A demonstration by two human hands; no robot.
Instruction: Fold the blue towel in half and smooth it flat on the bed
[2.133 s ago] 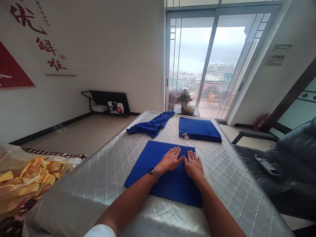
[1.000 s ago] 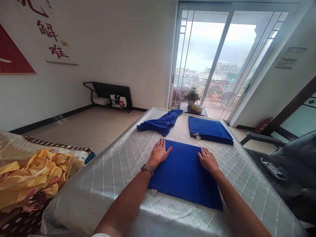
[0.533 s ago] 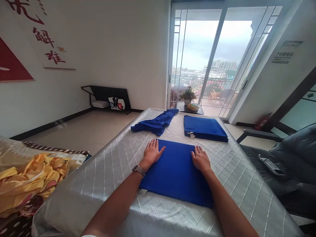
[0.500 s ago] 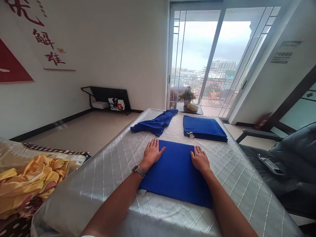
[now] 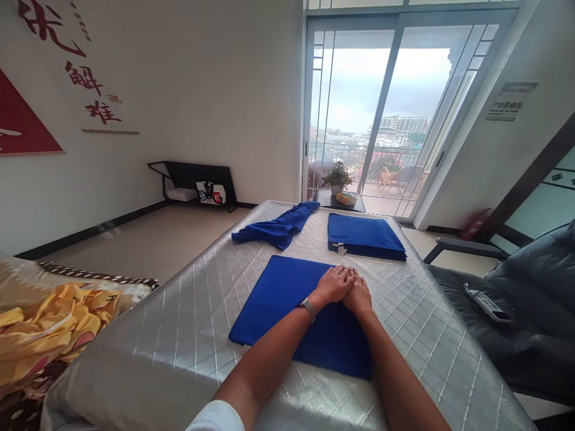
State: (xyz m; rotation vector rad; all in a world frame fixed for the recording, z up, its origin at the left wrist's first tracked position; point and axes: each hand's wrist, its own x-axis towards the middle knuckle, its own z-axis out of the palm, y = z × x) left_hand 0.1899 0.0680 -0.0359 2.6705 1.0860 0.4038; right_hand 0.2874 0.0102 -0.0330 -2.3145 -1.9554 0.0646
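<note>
A folded blue towel [image 5: 278, 296] lies flat on the silver quilted bed [image 5: 188, 335] in front of me. Both my hands rest at its far right corner. My left hand [image 5: 335, 284] lies flat, fingers stretched out, partly over my right hand [image 5: 359, 297], which also presses flat on the towel. A watch sits on my left wrist. Further back lie a neatly folded blue towel stack [image 5: 365, 236] on the right and a crumpled blue towel [image 5: 278, 226] on the left.
A yellow patterned blanket [image 5: 49, 323] lies at the left. A dark massage chair [image 5: 516, 317] with a remote stands right of the bed. Beyond the bed's far end are a small table with a potted plant [image 5: 338, 178] and glass balcony doors.
My left hand has slid right across the towel from its far left corner and now overlaps my right hand. The right hand stays near the far right corner.
</note>
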